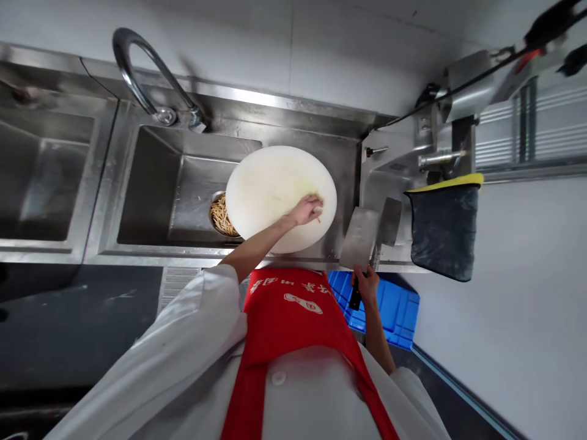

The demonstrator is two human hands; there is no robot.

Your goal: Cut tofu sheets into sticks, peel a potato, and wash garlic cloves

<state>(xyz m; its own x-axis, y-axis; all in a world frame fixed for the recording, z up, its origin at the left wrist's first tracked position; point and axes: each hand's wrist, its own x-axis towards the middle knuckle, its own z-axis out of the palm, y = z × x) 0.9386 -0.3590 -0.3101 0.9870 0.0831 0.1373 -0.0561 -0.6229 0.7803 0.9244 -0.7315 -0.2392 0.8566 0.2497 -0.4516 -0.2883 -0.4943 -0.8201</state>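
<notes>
A round white cutting board [270,189] rests on the steel counter, overhanging the sink. My left hand [306,211] lies on its right part, fingers curled over a few pale vegetable strips [318,212]. My right hand [364,283] grips the black handle of a cleaver [360,238], its wide blade upright over the counter's front edge, right of the board. A metal bowl of shredded strips [221,215] sits in the sink, partly hidden under the board's left edge.
A steel sink [160,183] with a curved faucet [137,73] lies left of the board; a second basin [41,177] is farther left. A dark cloth [443,229] hangs at the right. A blue crate [389,308] stands below the counter.
</notes>
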